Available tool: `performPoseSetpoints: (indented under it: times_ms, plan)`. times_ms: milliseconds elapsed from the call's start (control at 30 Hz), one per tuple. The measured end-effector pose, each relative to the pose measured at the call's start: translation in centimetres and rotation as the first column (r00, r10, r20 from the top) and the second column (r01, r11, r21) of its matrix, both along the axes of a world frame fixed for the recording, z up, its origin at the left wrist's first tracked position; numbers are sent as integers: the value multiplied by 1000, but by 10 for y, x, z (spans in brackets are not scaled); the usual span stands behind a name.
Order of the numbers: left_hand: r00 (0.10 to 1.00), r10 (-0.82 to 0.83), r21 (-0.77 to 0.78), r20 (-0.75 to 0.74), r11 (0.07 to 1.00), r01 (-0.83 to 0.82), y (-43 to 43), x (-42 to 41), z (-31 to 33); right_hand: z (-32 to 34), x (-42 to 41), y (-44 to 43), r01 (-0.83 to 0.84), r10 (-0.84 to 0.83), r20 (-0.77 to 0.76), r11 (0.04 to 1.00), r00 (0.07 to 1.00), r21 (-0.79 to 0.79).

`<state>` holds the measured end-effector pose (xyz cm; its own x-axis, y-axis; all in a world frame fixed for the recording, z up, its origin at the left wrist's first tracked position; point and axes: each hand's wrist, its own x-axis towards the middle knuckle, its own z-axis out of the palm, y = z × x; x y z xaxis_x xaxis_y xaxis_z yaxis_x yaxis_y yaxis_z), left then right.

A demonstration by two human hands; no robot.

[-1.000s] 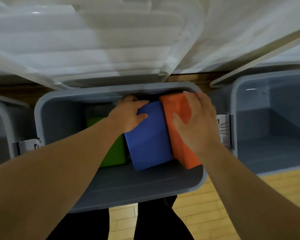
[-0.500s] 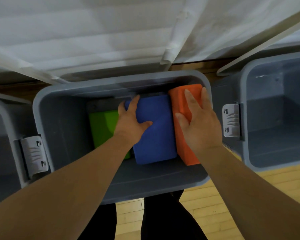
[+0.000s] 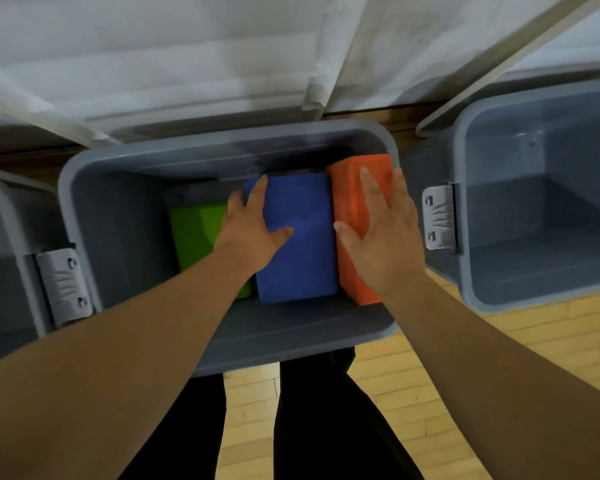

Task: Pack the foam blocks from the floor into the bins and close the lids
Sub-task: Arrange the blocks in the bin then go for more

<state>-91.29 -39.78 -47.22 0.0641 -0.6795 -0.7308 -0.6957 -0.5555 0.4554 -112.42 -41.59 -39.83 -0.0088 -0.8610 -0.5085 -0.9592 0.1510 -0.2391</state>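
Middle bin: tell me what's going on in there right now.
A person leans over the open grey middle bin, its white lid up, with both hands inside. The left hand rests on the blue foam block; the right hand lies flat on the orange foam block beside it, at the bin's right wall. A green foam block sits lower, to their left.

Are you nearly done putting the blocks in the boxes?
About partway. Done: the green block lies in the middle bin. In hand: the left hand presses the blue block and the right hand presses the orange block down beside it. Left: the white lid stands open, and the right bin shows no blocks. Whether more blocks wait on the floor is out of view.
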Motion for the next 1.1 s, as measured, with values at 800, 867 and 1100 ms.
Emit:
performPoseSetpoints:
  times_ms: [800,867,1100]
  plan:
    - [985,151,123,85,979,-161,223,158,463,370,113,106,-288,249,145,860,957,421]
    - [964,241,87,114,964,-251,233,150,470,377,112,100,-369,332,162,845,929,387]
    - [796,583,78,164,797,-599,287,79,492,401,92,78,-597,595,152,687,789,415]
